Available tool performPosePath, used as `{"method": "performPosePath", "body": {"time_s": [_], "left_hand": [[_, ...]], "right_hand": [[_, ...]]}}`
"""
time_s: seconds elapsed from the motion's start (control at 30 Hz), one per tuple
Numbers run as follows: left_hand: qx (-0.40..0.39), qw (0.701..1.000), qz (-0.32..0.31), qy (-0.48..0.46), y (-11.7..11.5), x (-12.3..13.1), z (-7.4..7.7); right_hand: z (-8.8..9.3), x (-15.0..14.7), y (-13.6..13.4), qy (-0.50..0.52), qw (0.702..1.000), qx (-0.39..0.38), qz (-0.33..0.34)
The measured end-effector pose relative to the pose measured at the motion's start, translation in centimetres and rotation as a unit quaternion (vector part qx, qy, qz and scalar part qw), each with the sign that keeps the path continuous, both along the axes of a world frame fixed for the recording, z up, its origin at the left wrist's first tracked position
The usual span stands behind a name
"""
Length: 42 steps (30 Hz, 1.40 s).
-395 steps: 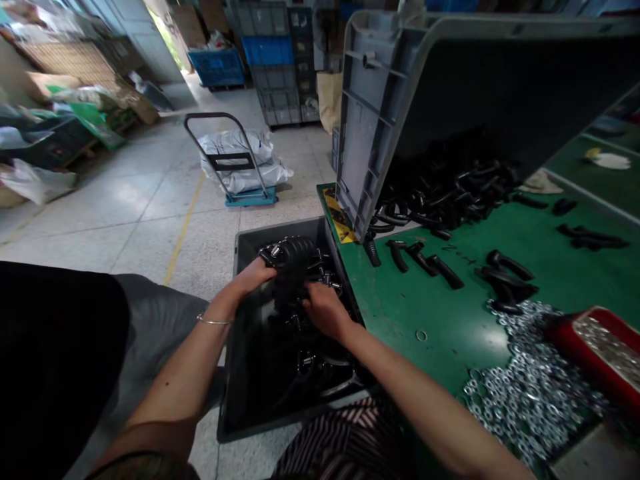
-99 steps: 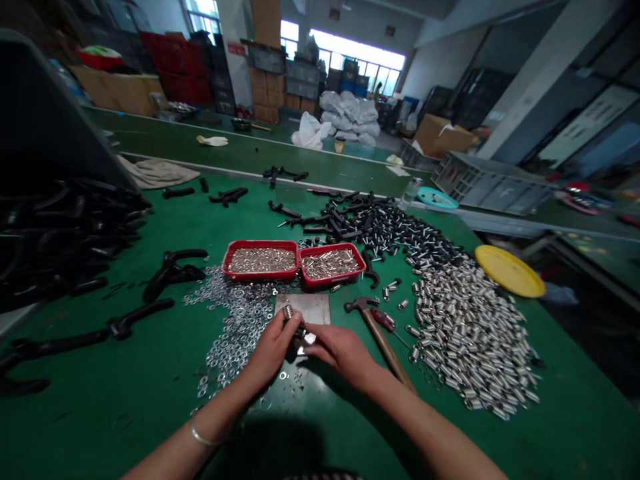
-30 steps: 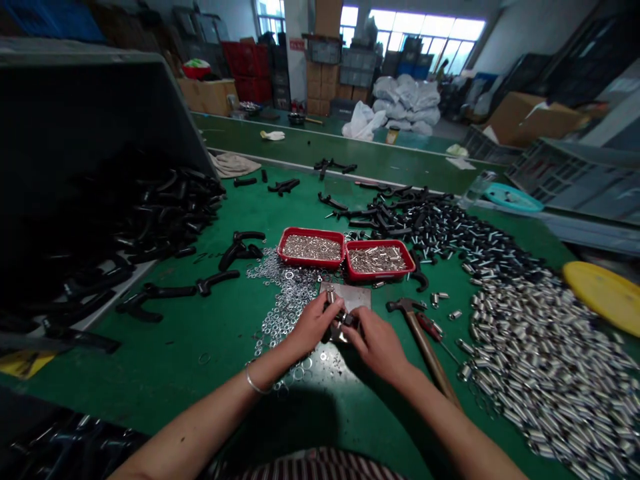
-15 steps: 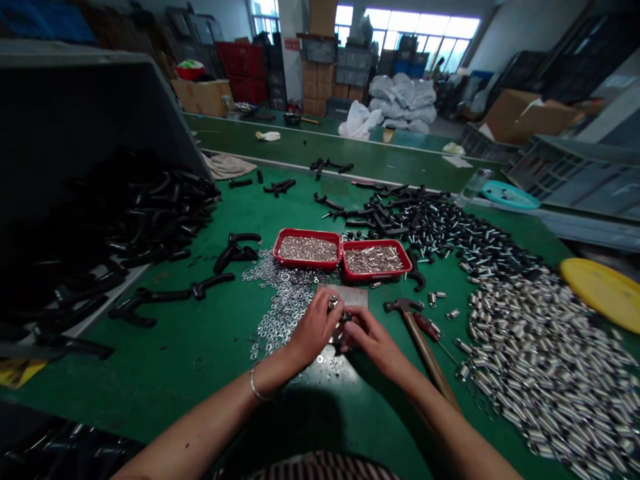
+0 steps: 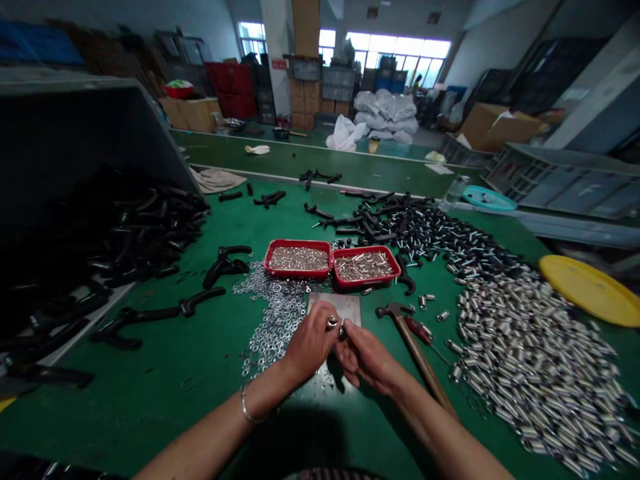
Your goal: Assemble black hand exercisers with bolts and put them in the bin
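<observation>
My left hand (image 5: 315, 337) is closed round a small shiny metal sleeve (image 5: 332, 322), whose round end shows above the fingers. Close against it, my right hand (image 5: 367, 357) is closed with its fingertips at a small dark piece (image 5: 342, 331), mostly hidden between the hands. Both hands are over a flat metal plate (image 5: 350, 305) on the green tabletop. Loose metal washers (image 5: 273, 333) spread to the left of my left hand. Beyond the plate stand two red trays, one with tiny metal parts (image 5: 299, 259), the other with small metal pins (image 5: 364, 265).
A claw hammer (image 5: 417, 350) and a red-handled screwdriver (image 5: 419, 329) lie right of my hands. Farther right is a heap of metal sleeves (image 5: 530, 360), with black-headed bolts (image 5: 440, 230) behind it. Black handle-shaped parts (image 5: 155, 227) pile up at left. A yellow lid (image 5: 590, 290) lies far right.
The view has tilted up and shifted slightly right. My right hand has turned, and its fingers now lie closer to my left hand. The sleeve stays in my left hand.
</observation>
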<state>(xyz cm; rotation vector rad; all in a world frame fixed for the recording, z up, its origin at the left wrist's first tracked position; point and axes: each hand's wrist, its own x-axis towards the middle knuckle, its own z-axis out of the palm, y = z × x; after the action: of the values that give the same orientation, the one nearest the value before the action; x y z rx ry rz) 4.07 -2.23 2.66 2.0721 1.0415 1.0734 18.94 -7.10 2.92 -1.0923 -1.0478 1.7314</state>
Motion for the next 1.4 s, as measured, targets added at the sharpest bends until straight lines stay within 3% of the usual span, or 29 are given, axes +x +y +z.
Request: {"method": "performPosePath", "body": {"time_s": [0.17, 0.3, 0.37, 0.47, 0.53, 0.6, 0.7, 0.77, 0.83, 0.97, 1.1, 1.2, 1.3, 1.4], "left_hand": [[-0.104, 0.990, 0.094, -0.023, -0.5, 0.8, -0.3], [-0.060, 0.998, 0.002, -0.021, -1.3, 1.1, 0.2], [-0.124, 0.990, 0.016, -0.058, -1.1, 1.3, 0.4], [-0.267, 0.953, 0.055, -0.136, -0.4, 1.6, 0.2], [-0.295, 0.945, 0.044, -0.137, -0.1, 1.7, -0.1], [-0.240, 0.964, 0.060, -0.093, 0.0, 1.5, -0.3], [-0.105, 0.991, 0.082, 0.013, 0.1, 0.9, -0.3], [-0.060, 0.992, 0.043, 0.101, 0.8, 0.5, -0.3], [-0.040, 0.976, -0.033, 0.211, 1.9, 0.4, -0.4], [0.030, 0.903, -0.166, 0.395, 4.8, 1.1, 0.2], [0.109, 0.914, -0.129, 0.369, 8.4, 3.3, 2.4], [0.125, 0.912, -0.095, 0.378, 11.8, 6.2, 3.7], [0.105, 0.893, -0.098, 0.426, 14.7, 9.3, 3.7], [0.077, 0.886, -0.103, 0.445, 16.3, 11.1, 2.8]], "right_hand": [[-0.3, 0.2, -0.2, -0.131, 0.972, 0.126, -0.148], [-0.3, 0.3, -0.5, -0.008, 0.995, 0.015, -0.101], [0.0, 0.5, -0.8, -0.009, 0.994, 0.038, -0.101], [0.5, 1.3, -1.2, -0.171, 0.965, 0.166, -0.112], [0.4, 1.6, -1.4, -0.274, 0.927, 0.230, -0.111], [0.0, 1.5, -1.4, -0.274, 0.931, 0.215, -0.104], [-0.7, 0.8, -1.3, -0.113, 0.985, 0.096, -0.084], [-1.3, 0.3, -1.2, -0.044, 0.996, 0.046, -0.068], [-1.8, 0.4, -1.0, -0.088, 0.994, 0.047, -0.051], [-2.1, 2.8, -1.7, -0.257, 0.960, 0.098, -0.052], [-1.7, 7.2, -4.5, -0.298, 0.949, 0.059, -0.077], [-1.4, 10.5, -6.9, -0.295, 0.947, 0.007, -0.124], [-1.4, 13.2, -8.2, -0.405, 0.900, 0.048, -0.154], [-1.9, 14.7, -8.6, -0.568, 0.799, 0.142, -0.138]]}}
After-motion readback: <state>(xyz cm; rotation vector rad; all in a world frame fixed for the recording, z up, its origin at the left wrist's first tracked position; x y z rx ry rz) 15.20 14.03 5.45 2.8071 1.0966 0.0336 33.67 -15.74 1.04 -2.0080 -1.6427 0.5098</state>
